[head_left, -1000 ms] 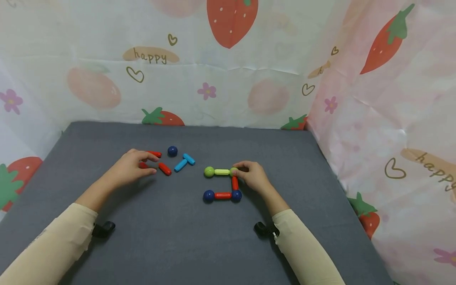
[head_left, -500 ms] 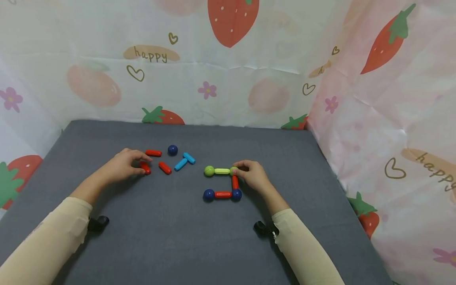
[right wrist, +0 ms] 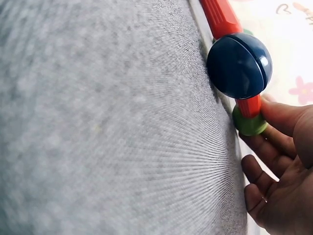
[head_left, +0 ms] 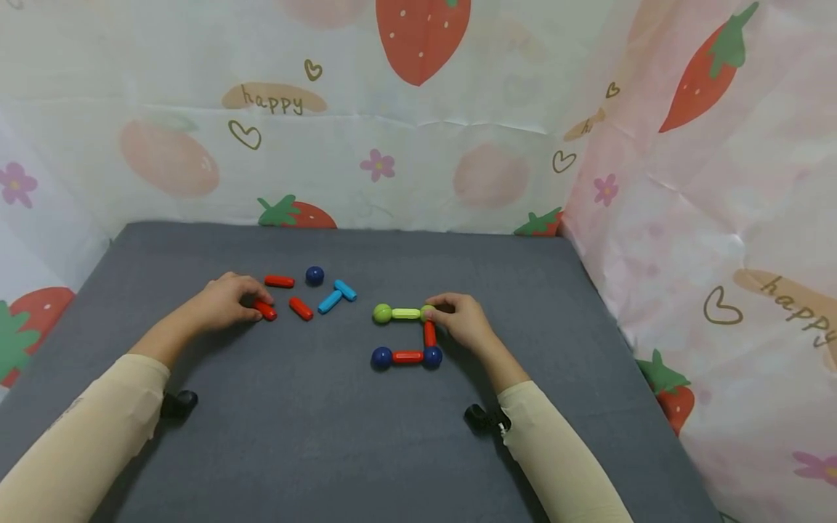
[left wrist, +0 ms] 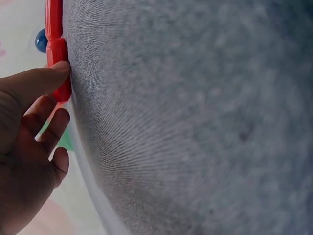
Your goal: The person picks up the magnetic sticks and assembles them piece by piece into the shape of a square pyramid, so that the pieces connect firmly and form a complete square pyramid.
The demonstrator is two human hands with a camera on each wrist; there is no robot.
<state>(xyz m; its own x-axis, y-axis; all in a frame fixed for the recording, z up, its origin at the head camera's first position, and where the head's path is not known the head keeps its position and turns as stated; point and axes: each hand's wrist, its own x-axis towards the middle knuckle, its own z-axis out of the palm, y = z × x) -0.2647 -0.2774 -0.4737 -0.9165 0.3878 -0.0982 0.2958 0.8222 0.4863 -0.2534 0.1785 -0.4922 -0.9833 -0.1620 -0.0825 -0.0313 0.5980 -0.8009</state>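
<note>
At the left of the head view, my left hand (head_left: 229,300) pinches a short red rod (head_left: 265,310) on the cloth; the left wrist view shows the thumb on that rod. My right hand (head_left: 463,320) grips the right-hand green ball (right wrist: 250,123) of a joined shape, and its fingers partly cover it. That shape runs from a green ball (head_left: 382,314) along a light green rod (head_left: 406,314) to the gripped ball. From there a red rod (head_left: 429,334) leads down to a dark blue ball (head_left: 432,357), then another red rod (head_left: 407,357) and blue ball (head_left: 381,358).
Loose pieces lie between the hands: two red rods (head_left: 301,309), a dark blue ball (head_left: 314,275) and two light blue rods (head_left: 330,301) touching each other. Grey cloth (head_left: 327,443) covers the table. A strawberry-printed curtain (head_left: 418,167) stands behind and at the sides.
My left hand has drawn back leftward, away from the middle red rods, and closed its fingers on the leftmost one. The right hand and the joined shape have stayed in place.
</note>
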